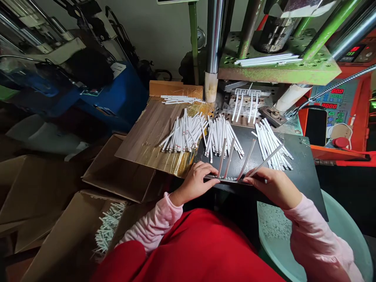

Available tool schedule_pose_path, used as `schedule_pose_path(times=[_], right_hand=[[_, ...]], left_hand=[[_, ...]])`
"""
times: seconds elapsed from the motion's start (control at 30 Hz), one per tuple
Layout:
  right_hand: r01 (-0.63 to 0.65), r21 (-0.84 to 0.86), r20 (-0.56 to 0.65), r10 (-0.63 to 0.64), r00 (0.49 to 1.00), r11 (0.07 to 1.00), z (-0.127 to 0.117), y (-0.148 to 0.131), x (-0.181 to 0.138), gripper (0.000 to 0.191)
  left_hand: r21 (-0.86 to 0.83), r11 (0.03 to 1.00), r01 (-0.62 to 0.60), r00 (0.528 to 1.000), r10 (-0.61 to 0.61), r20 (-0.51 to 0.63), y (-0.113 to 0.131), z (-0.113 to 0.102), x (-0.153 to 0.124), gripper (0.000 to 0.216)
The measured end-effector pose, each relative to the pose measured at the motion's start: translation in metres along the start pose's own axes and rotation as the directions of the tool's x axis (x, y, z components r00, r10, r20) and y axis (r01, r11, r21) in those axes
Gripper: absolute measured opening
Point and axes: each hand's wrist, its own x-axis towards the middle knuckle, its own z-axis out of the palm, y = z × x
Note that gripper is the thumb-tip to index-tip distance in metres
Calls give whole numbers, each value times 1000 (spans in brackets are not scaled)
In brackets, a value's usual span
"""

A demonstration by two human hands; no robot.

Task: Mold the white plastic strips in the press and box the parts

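A narrow metal bar [230,179] lies along the front edge of the black work surface, with several white strips [230,158] standing up from it. My left hand [200,179] is closed on the bar's left end, thumb and fingers pinching it. At the right end, my right hand [273,184] pinches the base of a tilted white strip [266,160] where it meets the bar. Just beyond my hands lie a middle pile of white strips [221,135] and a right pile of strips [272,145]. What the strip bases sit in is too small to make out.
Behind stands a press with a green plate [279,72]; strips hang from a metal mold [249,94] under it. A wooden board [141,133] bears more strips. A phone [315,126] rests at right. Below are cardboard boxes [67,231] and a pale green tub [349,235].
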Motion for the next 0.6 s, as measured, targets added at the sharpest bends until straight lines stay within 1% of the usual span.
schedule_pose_path(times=[0.1, 0.23, 0.3, 0.37, 0.43, 0.47, 0.5, 0.57, 0.6], right_hand=[[37, -57, -11, -38, 999, 998, 4, 3, 1, 29], [113, -135, -40, -119, 992, 984, 13, 7, -2, 28], [144, -170, -59, -156, 986, 975, 18, 10, -5, 27], [165, -170, -57, -177, 983, 971, 18, 12, -8, 26], [180, -106, -38, -185, 982, 978, 9, 14, -8, 25], [175, -60, -35, -177, 984, 983, 0, 16, -7, 27], [156, -25, -50, -157, 986, 987, -11, 18, -3, 34], [93, -19, -146, -95, 985, 995, -38, 27, 14, 48], [52, -40, -211, -60, 976, 998, -51, 34, 27, 50]], left_hand=[[-2, 1000, 0, 1000, 0, -7, 0, 0, 0, 10], [-2, 1000, -17, 1000, 17, -16, 0, -1, 0, 10], [2, 1000, -16, 1000, 16, -9, 0, -1, 0, 11], [18, 1000, -9, 1000, 9, 14, 1, -1, 0, 13], [60, 998, 1, 999, -3, 42, 3, 0, 0, 17], [87, 996, 9, 999, -13, 53, 3, 1, 0, 19], [113, 993, 19, 998, -26, 61, 4, 2, 0, 21], [144, 989, 40, 996, -50, 68, 6, 4, 0, 20], [148, 988, 48, 996, -59, 70, 7, 4, 0, 19]])
